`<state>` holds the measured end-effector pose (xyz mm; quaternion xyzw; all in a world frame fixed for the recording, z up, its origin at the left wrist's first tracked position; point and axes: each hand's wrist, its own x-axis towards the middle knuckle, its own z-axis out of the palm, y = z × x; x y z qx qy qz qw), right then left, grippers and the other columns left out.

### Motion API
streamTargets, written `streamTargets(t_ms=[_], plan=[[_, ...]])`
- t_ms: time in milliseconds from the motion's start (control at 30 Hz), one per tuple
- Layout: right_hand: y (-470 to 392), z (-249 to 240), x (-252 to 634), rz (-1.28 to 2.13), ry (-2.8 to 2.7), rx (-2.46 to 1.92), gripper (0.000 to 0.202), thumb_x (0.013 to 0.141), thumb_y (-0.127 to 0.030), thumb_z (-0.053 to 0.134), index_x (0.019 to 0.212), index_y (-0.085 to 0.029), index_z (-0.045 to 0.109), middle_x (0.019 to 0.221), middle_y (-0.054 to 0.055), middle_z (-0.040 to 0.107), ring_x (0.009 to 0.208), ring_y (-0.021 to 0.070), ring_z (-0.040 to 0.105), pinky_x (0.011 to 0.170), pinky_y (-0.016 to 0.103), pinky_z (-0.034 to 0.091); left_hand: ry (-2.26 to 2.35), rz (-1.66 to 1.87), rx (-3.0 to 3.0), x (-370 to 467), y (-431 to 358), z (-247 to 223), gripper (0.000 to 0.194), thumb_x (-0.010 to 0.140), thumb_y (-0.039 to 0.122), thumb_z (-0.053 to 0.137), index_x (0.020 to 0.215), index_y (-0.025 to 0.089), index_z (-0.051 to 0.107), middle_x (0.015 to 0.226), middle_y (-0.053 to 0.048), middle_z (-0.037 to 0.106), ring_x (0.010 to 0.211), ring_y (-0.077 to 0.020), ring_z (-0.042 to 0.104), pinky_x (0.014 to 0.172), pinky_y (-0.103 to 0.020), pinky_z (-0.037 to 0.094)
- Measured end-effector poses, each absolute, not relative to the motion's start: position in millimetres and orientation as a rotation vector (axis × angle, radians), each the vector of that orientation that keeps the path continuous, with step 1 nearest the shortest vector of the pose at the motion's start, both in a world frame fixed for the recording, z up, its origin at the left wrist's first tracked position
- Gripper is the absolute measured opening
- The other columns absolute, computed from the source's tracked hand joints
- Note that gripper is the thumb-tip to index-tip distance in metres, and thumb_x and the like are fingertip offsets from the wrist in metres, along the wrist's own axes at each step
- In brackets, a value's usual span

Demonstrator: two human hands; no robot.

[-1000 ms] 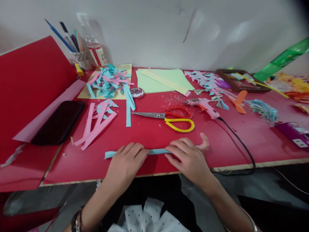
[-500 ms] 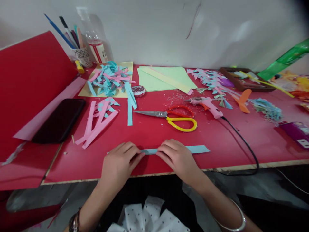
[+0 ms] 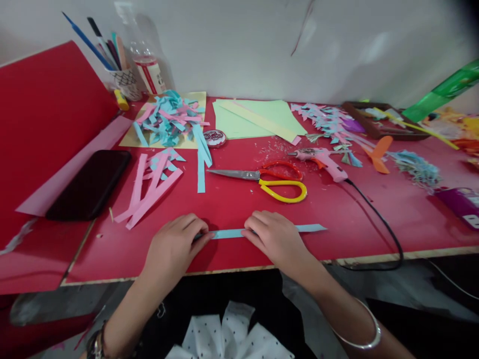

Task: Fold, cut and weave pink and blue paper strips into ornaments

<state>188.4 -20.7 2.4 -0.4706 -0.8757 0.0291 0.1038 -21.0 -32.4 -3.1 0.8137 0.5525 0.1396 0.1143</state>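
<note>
A light blue paper strip [image 3: 229,234] lies left to right near the front edge of the red table. My left hand [image 3: 174,244] pinches its left end between thumb and fingers. Along the middle, my right hand [image 3: 275,241] pinches it too, and the strip's right end sticks out past that hand. Just beyond the hands are scissors [image 3: 283,191] with one red and one yellow handle, blades pointing left. Pink strips [image 3: 155,192] lie to the left, and a folded blue strip [image 3: 201,172] is behind my left hand.
A black phone [image 3: 90,184] lies at the left. At the back are a heap of cut paper [image 3: 172,117], green sheets [image 3: 247,119], a pen cup [image 3: 126,84] and a bottle [image 3: 149,75]. A pink glue gun [image 3: 329,164] with a cord, and a brown tray [image 3: 385,130], are at the right.
My left hand has slid left along the blue strip, so more of it shows between the hands. My right hand has shifted slightly to the right.
</note>
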Motion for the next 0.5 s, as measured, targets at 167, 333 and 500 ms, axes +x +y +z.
streamTargets(t_ms=[167,333,500], plan=[[-19.7,3.7,189.1,0.069,-2.607,-1.376,0.017,0.082,-0.025,0.049,0.067,-0.016,0.052,0.067,0.001,0.054,0.061,0.0122,0.046,0.055,0.025,0.025,1.654,0.373,2.450,-21.6,-32.3,-2.5,0.022,0.083,0.033,0.043,0.072,0.017,0.052,0.069,0.000,0.055,0.061,-0.0117,0.050,0.055,-0.022,0.034],[-19.0,4.5,189.2,0.074,-2.620,-1.386,0.017,0.081,-0.025,0.051,0.067,-0.016,0.052,0.066,0.000,0.054,0.062,0.0124,0.047,0.055,0.025,0.025,1.597,0.361,2.533,-28.9,-28.9,-2.2,0.025,0.082,0.037,0.044,0.069,0.017,0.051,0.065,0.000,0.054,0.057,-0.0108,0.048,0.052,-0.021,0.033],[-18.3,4.0,188.4,0.057,-2.651,-1.399,0.015,0.080,-0.025,0.052,0.068,-0.016,0.053,0.068,0.001,0.055,0.063,0.0129,0.047,0.055,0.025,0.025,1.621,0.277,2.519,-38.5,-25.6,-1.5,0.023,0.082,0.034,0.044,0.071,0.017,0.052,0.068,0.000,0.055,0.058,-0.0111,0.049,0.052,-0.021,0.034]])
